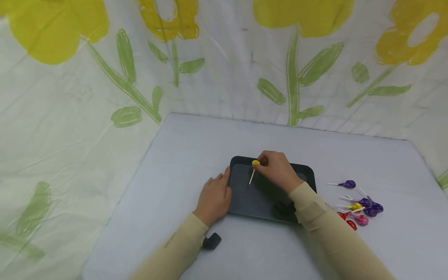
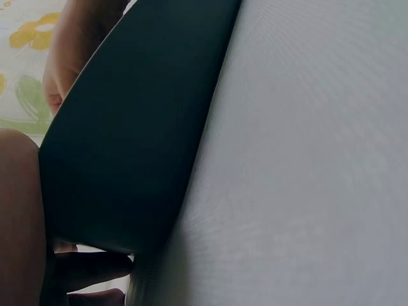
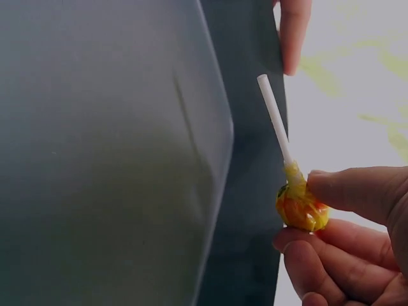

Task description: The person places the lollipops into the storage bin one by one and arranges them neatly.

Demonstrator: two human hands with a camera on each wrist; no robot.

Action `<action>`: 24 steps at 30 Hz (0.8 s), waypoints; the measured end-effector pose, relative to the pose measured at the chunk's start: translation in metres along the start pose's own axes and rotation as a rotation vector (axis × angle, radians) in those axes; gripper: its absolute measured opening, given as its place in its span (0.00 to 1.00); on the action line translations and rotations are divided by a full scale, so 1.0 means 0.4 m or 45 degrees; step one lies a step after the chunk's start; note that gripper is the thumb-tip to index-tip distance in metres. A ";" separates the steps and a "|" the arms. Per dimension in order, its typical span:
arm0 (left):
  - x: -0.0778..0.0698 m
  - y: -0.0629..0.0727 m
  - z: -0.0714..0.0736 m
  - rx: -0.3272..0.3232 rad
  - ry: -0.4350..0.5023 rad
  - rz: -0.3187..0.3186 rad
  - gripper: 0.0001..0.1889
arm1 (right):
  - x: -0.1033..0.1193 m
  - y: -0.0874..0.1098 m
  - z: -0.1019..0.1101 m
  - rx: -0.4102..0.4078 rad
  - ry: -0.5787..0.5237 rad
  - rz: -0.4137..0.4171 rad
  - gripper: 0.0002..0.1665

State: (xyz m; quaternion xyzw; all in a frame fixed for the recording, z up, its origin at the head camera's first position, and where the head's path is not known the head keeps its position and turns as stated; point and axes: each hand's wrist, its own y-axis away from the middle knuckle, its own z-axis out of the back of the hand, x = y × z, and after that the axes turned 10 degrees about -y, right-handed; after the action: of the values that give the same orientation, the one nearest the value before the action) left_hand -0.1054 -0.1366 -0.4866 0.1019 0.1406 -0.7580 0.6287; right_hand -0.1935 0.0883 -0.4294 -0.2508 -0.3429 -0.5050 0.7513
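Observation:
A dark rectangular baking tray (image 1: 245, 194) lies on the white table. My right hand (image 1: 278, 169) pinches a yellow-wrapped lollipop (image 1: 256, 162) by its candy end, above the tray near its far side. In the right wrist view, thumb and fingers meet around the wrapper (image 3: 303, 210), and the white stick (image 3: 274, 118) points away from them. My left hand (image 1: 214, 198) rests against the tray's left edge, its index finger stretched along the rim. From the left wrist, the thumb (image 2: 19, 210) shows beside the tray's outer wall (image 2: 127, 140); the other fingers are partly hidden.
Right of the tray lies a loose group of lollipops: purple (image 1: 371, 208), yellow (image 1: 356, 206), red (image 1: 351, 224) and pink (image 1: 360, 219). One purple lollipop (image 1: 348, 184) lies slightly apart, behind them. A flower-printed curtain (image 1: 224, 77) hangs behind the table (image 1: 182, 155).

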 end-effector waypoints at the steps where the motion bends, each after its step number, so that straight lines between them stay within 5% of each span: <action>1: 0.000 0.000 -0.001 0.000 -0.002 0.000 0.31 | 0.000 -0.004 -0.002 0.004 0.006 0.000 0.11; 24: -0.002 -0.003 0.007 0.034 0.010 0.008 0.31 | 0.019 -0.073 -0.066 0.093 0.033 0.021 0.10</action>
State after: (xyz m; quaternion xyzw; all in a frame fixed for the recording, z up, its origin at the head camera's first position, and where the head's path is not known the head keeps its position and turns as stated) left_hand -0.1062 -0.1365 -0.4837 0.1136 0.1326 -0.7573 0.6293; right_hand -0.2118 0.0540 -0.4397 -0.2195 -0.3492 -0.4891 0.7686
